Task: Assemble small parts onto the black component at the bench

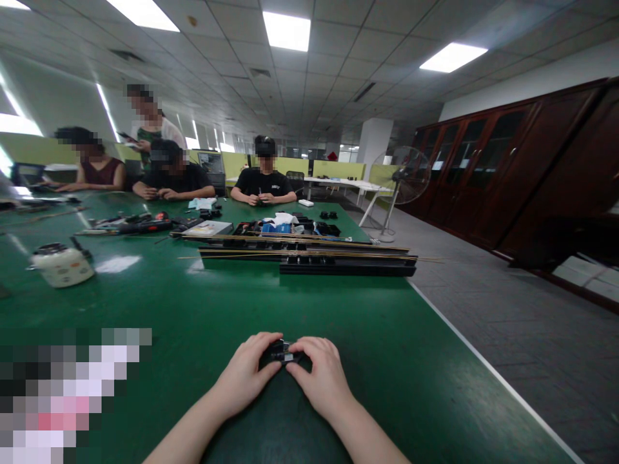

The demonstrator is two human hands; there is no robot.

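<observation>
Near the front of the green table [217, 309], a small black part with a shiny metal bit [280, 356] is held between both my hands. My left hand [247, 370] grips its left side with thumb and fingers. From the other side, my right hand [323, 370] pinches it, fingertips close to those of the left. The fingers cover much of the part, so its exact kind cannot be made out.
Long black rails [348, 264] with thin brass-coloured rods lie across the table ahead. Behind them are a blue item [276, 229] and assorted black parts. A pale jar [62, 265] stands at left. Several people are around the table; a fan [399, 177] stands beyond its right edge.
</observation>
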